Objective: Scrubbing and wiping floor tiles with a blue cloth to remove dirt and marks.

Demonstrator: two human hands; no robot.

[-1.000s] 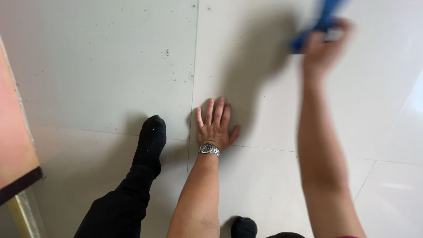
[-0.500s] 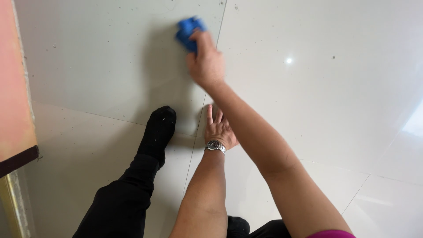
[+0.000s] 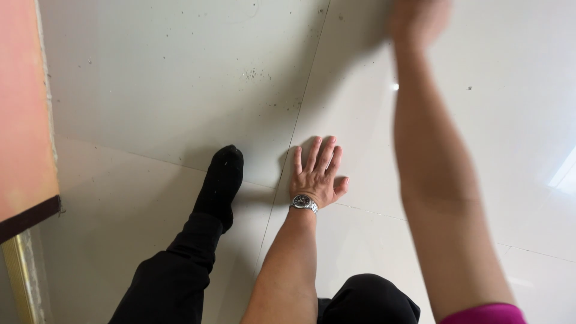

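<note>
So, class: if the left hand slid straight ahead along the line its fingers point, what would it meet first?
The left hand lies flat on the tiled floor, fingers pointing up and slightly right. Ahead is only bare tile with a few dark specks off to the left, so the way looks free as far as the picture shows.

Large glossy pale floor tiles cover the ground, with thin grout lines and dark specks. Window light glares at the right. A pinkish-orange furniture panel with a dark lower edge stands left.

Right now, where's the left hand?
In the head view the left hand lies flat on the tiled floor, just right of a grout line, a wristwatch below it and the black-socked foot to its left.
</note>
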